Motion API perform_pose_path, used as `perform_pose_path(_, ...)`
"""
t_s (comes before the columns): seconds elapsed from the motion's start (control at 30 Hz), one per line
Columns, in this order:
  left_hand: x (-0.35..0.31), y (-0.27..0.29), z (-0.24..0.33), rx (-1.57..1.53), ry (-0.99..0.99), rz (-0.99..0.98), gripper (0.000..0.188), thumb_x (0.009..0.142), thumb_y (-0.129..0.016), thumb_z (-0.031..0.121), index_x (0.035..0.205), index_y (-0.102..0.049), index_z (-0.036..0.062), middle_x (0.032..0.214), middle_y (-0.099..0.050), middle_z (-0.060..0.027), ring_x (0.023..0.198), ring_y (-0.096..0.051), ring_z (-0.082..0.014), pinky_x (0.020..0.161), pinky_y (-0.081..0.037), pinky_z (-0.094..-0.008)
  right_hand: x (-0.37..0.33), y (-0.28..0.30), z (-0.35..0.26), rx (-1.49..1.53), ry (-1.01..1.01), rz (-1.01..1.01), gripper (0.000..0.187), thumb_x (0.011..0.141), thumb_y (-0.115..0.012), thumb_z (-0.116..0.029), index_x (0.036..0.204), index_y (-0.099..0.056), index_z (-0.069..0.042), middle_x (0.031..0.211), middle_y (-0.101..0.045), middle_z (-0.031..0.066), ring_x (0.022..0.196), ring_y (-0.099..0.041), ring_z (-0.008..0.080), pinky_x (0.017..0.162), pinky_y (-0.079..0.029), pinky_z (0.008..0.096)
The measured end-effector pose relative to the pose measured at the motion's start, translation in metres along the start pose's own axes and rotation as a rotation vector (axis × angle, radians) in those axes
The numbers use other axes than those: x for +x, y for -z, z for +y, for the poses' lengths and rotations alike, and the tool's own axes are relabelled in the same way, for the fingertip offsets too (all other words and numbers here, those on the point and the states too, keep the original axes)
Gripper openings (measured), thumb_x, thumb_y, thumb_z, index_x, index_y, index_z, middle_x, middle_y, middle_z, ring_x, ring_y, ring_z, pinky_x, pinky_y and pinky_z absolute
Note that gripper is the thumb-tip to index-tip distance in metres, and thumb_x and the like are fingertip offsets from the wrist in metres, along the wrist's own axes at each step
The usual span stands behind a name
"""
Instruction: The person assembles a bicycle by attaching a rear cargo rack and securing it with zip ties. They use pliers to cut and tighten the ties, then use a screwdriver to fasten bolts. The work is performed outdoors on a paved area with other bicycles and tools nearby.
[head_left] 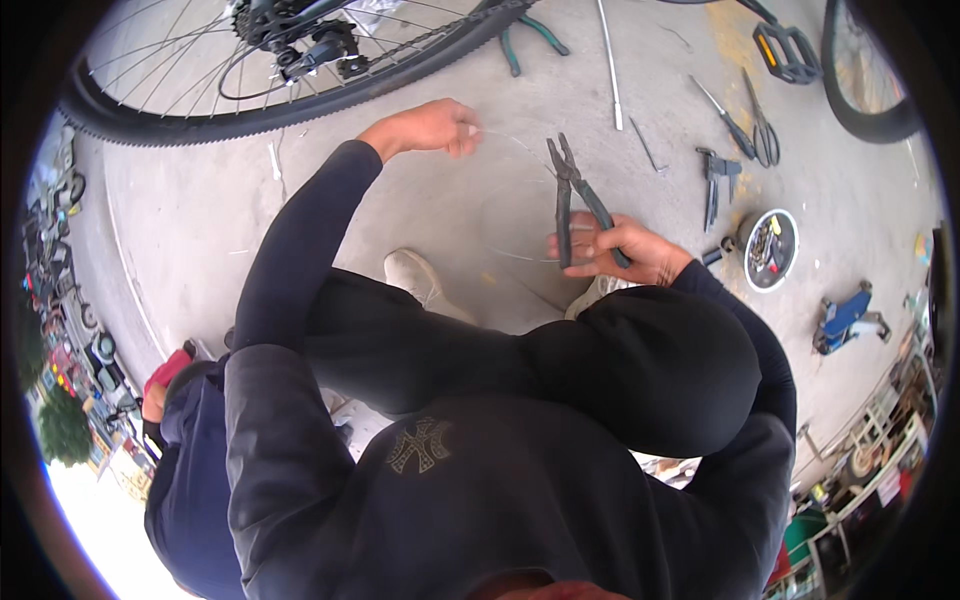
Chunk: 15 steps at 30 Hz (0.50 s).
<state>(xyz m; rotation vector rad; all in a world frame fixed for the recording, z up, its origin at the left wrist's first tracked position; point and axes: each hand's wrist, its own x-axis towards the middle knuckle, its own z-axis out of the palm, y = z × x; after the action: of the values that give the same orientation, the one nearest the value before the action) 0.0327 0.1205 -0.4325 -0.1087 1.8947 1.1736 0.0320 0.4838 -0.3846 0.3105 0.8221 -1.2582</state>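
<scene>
My left hand (430, 128) is closed at the end of a thin pale wire (522, 146), just below the bicycle wheel; the fingertips are slightly smeared. The wire bends in a loose loop over the floor toward my right hand (632, 248). In that hand is a pair of dark pliers (564, 172), jaws pointing up and a little apart, handles spread. The fingers rest around and between the handles. Whether the wire touches the right fingers I cannot tell.
A bicycle wheel (200, 132) with a rear derailleur (330, 48) stands at the far left. Green-handled pliers (512, 52), a long rod (612, 80), a hex key (648, 146), a screwdriver (728, 122), scissors (765, 140), a pedal (788, 55) and a white-rimmed bowl (793, 262) lie around. A person (190, 450) is at left.
</scene>
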Motion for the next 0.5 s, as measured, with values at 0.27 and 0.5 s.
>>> perform_pose_path(0.27, -0.011, -0.016, 0.009, -0.095, 0.082, 0.061, 0.028, 0.099, -0.046, 0.014, 0.112, -0.065, -0.0016, 0.090, -0.069, -0.0066, 0.074, -0.063, -0.0142, 0.073, -0.052, -0.0292, 0.031, 0.013, 0.038, 0.341, -0.095, -0.046, 0.051, 0.087, -0.058, 0.007, 0.136, -0.045, 0.007, 0.120, -0.062, 0.0183, 0.121, -0.062, 0.0314, 0.105, -0.052, 0.0443)
perform_pose_path(0.5, -0.019, -0.035, 0.037, -0.074, 0.083, 0.073, 0.028, 0.100, -0.045, 0.015, 0.113, -0.065, -0.0004, 0.086, -0.069, -0.0075, 0.072, -0.065, -0.0145, 0.072, -0.053, -0.0295, 0.035, 0.016, 0.040, 0.237, 0.068, -0.080, 0.055, 0.090, -0.054, 0.001, 0.144, -0.041, 0.003, 0.136, -0.057, 0.0213, 0.126, -0.058, 0.0301, 0.110, -0.044, 0.0428)
